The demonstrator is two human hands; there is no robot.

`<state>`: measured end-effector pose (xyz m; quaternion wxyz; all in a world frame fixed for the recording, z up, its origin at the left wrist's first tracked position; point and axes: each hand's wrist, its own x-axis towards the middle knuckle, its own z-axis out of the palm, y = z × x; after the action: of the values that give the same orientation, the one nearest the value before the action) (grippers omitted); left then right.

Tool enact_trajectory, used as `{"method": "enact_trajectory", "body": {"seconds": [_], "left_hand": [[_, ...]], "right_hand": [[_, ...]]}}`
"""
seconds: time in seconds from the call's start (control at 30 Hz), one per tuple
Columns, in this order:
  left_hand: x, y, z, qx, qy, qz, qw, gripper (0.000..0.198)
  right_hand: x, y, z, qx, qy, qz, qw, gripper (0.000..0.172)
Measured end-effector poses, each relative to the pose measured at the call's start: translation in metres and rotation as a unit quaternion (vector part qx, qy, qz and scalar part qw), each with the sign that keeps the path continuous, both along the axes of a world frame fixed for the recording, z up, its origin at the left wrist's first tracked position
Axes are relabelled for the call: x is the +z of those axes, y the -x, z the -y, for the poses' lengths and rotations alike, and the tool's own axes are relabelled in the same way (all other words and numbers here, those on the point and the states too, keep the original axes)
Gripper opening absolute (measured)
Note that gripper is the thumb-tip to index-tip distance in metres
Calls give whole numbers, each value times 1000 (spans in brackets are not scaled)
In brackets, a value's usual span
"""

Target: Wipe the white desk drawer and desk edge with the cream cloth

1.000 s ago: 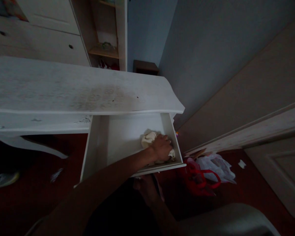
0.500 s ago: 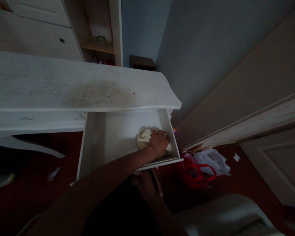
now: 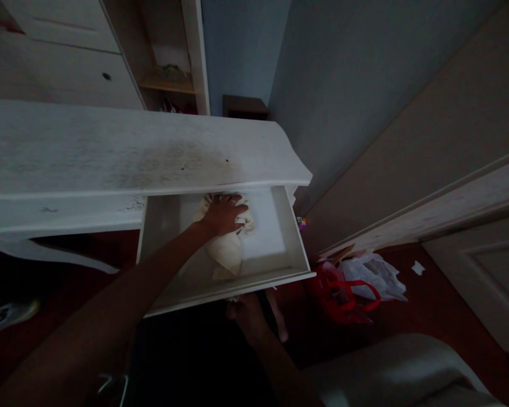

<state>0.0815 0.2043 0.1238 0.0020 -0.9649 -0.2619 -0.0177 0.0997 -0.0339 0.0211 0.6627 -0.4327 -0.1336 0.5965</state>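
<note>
A white drawer (image 3: 267, 265) is pulled out from the white table (image 3: 254, 152). Inside it my left hand (image 3: 227, 215) presses down on a crumpled cream cloth (image 3: 225, 251), fingers bent over its bunched upper part. One loose end of the cloth trails toward the drawer's front. Below the front panel, my right hand (image 3: 246, 316) has its fingers curled close against the drawer. Whatever those fingers hold is too dark to make out.
A red bag (image 3: 333, 294) and a white plastic bag (image 3: 375, 274) lie on the red floor at the right. Close by on the right runs a wall (image 3: 365, 130). A pale rounded seat or armrest (image 3: 390, 367) is at the lower right. Behind the table stands a white cabinet (image 3: 68, 68).
My left hand has moved left and farther back in the drawer, dragging the cloth along, which is now more spread out. My right hand stays at the drawer's front.
</note>
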Motion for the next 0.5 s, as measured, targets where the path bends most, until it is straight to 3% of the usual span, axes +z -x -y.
{"method": "enact_trajectory", "body": {"seconds": [0.13, 0.37, 0.5], "left_hand": [[2, 46, 5, -8, 74, -79, 994, 79], [13, 106, 48, 89, 126, -172, 973, 117], [26, 112, 55, 94, 177, -197, 960, 105]], "right_hand": [[2, -4, 0, 9, 0, -9, 1000, 27], [4, -10, 2, 32, 17, -25, 999, 21], [2, -14, 5, 48, 15, -15, 999, 18]]}}
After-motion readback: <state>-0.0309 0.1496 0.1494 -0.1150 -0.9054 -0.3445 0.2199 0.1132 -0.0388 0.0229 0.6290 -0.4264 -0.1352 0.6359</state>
